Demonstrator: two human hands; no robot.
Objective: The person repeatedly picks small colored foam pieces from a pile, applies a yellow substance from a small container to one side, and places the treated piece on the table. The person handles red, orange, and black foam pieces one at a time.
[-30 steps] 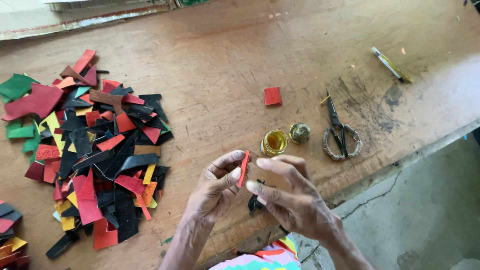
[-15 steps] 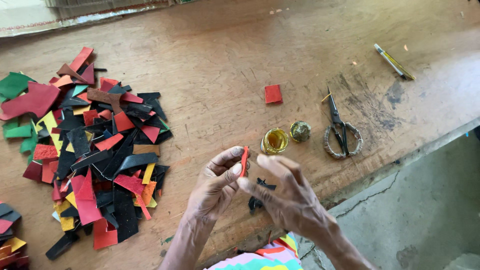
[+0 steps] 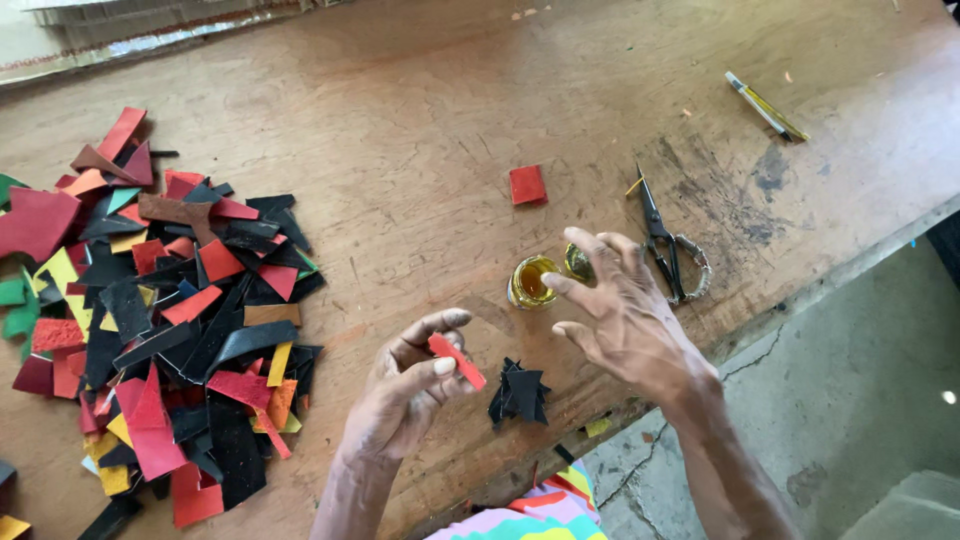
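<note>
— Red leather strip (image 3: 457,360): where was it?
— Pinched in the left hand (image 3: 405,395), above the table's (image 3: 420,120) near edge.
— And the right hand (image 3: 620,315)?
— Its grip was released, fingers spread over the small glue jar (image 3: 530,282), scissors (image 3: 665,245) just right.
</note>
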